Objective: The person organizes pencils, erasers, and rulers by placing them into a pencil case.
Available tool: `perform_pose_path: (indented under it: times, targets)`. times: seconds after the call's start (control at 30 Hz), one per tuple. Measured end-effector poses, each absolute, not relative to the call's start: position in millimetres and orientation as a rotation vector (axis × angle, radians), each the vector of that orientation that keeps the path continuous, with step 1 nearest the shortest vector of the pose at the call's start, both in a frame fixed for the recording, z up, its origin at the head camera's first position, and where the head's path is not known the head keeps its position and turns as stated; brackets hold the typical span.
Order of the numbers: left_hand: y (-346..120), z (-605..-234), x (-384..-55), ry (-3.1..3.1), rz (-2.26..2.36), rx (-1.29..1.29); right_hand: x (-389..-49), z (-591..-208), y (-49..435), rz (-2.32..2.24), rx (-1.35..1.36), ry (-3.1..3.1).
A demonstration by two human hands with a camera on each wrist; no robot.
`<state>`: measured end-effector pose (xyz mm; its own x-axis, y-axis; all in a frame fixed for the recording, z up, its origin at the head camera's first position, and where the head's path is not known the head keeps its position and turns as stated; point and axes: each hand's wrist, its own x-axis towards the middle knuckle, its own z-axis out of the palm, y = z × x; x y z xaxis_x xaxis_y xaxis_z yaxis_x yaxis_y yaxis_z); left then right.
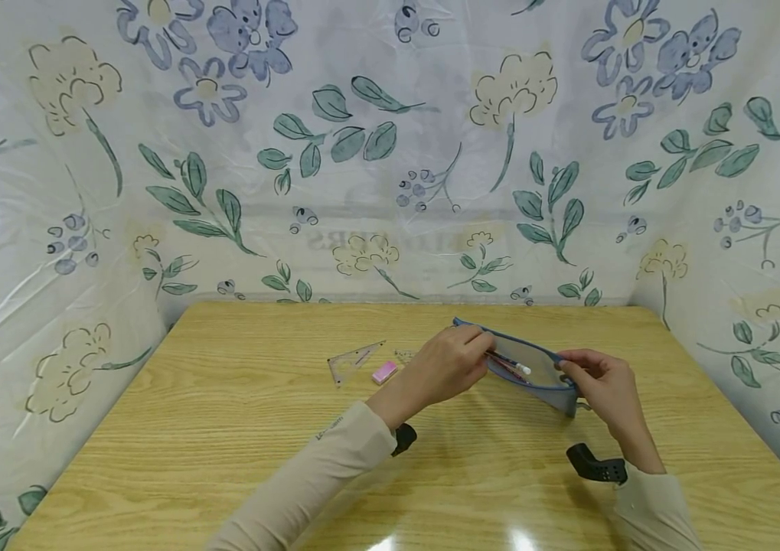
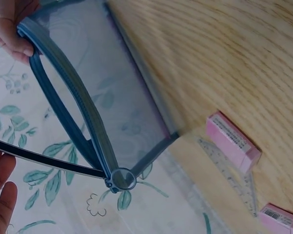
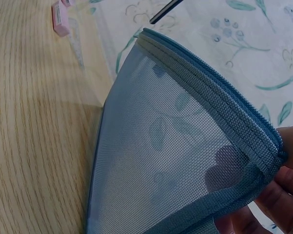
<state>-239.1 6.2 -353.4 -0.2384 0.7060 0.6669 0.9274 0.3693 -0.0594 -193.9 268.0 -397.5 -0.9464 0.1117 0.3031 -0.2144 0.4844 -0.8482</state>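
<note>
A blue mesh pouch (image 1: 555,400) is held up over the table (image 1: 190,474), right of the table's middle, with its unzipped mouth facing up and parted. The right hand (image 1: 603,383) pinches the pouch's right end, thumb and fingers clamped on the zip edge. The left hand (image 1: 448,367) is at the left part of the mouth, its fingertips clamped on a slim dark pencil (image 2: 48,159); in the left wrist view two of its fingers stand slightly apart beneath the pencil, and the rest of the hand is out of that view. The pencil runs from those fingers to the pouch's corner, beside the round zip pull (image 2: 123,179); how far it reaches into the mouth I cannot tell. In the head view slender sticks show in the mouth just right of the left hand, one with a white end (image 1: 523,370). Whether the pouch's underside touches the table I cannot tell.

Left of the left hand, on the table, lies a clear set square (image 1: 336,369), with a pink eraser (image 1: 384,373) just to its right. The left wrist view shows a second pink eraser (image 2: 281,220) and a clear ruled piece (image 2: 234,173) between the two erasers. A floral curtain (image 1: 390,184) hangs beyond the far edge and along both sides
</note>
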Motion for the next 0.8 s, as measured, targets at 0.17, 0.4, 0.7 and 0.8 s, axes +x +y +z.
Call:
perform_pose_path:
  times: [0.17, 0.4, 0.7, 0.8]
  targets:
    - [7.8, -354.8, -241.7, -1.989, -0.547, -1.409, -193.5, -397.2, 268.0, 1.453, 0.082, -2.416]
    - [9.7, -357.1, -244.8, -1.964, -0.626, -1.428, -193.8, -397.7, 268.1, 1.465, 0.085, -2.410]
    - [12.5, -361.4, -248.1, -1.970, -0.690, -1.457, -194.1, -397.4, 268.4, 1.459, 0.069, -2.417]
    - [13.1, -362.4, -249.2, -1.974, -0.686, -1.457, -194.1, -397.1, 268.2, 1.457, 0.065, -2.419]
